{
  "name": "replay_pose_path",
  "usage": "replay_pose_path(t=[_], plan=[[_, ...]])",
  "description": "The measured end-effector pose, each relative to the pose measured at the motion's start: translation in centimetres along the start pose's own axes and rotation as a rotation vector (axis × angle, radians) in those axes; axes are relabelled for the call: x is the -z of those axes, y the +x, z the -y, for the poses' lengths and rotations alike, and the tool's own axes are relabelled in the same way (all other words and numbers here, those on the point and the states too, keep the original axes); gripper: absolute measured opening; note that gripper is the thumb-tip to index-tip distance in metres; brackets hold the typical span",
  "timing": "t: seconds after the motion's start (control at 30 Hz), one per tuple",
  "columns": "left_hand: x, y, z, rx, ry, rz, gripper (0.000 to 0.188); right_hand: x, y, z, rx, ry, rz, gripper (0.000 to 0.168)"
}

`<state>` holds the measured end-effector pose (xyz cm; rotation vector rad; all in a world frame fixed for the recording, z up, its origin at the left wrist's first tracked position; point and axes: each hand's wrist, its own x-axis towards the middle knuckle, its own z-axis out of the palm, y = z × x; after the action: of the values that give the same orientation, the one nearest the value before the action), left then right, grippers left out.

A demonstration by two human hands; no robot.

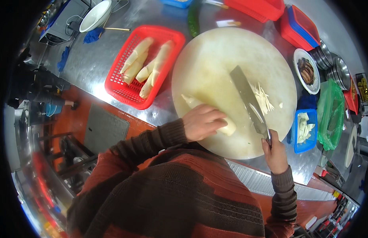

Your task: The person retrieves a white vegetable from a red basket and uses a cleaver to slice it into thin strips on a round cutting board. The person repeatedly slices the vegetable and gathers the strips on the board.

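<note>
My left hand rests on a pale peeled shoot, possibly bamboo, lying on a round white cutting board. Its tapered end shows to the left of my fingers, its blunt end to the right. In my right hand is the handle of a cleaver. The blade points away from me across the board, with pale slivers stuck to it. Thin pale strips lie in a pile just right of the blade, and a small scrap lies farther right.
Left of the board, a red basket holds several pale shoots. A cucumber lies behind. To the right stand a plate of sliced dark food, a blue basket of pale pieces, and a green plastic bag. Someone in dark clothing is far left.
</note>
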<state>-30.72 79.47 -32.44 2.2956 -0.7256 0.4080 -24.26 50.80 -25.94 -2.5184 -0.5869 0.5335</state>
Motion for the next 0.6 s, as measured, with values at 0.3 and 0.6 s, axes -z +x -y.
replay_pose_path(t=[0.3, 0.6], plan=[[0.3, 0.3, -0.4, -0.023, 0.129, 0.073, 0.033, -2.5, -1.8, 3.4, 0.127, -0.204, 0.135, 0.021], [-0.6, 0.1, 0.0, -0.004, 0.077, 0.064, 0.040, -0.4, -1.7, 4.4, 0.099, -0.198, 0.201, 0.019]])
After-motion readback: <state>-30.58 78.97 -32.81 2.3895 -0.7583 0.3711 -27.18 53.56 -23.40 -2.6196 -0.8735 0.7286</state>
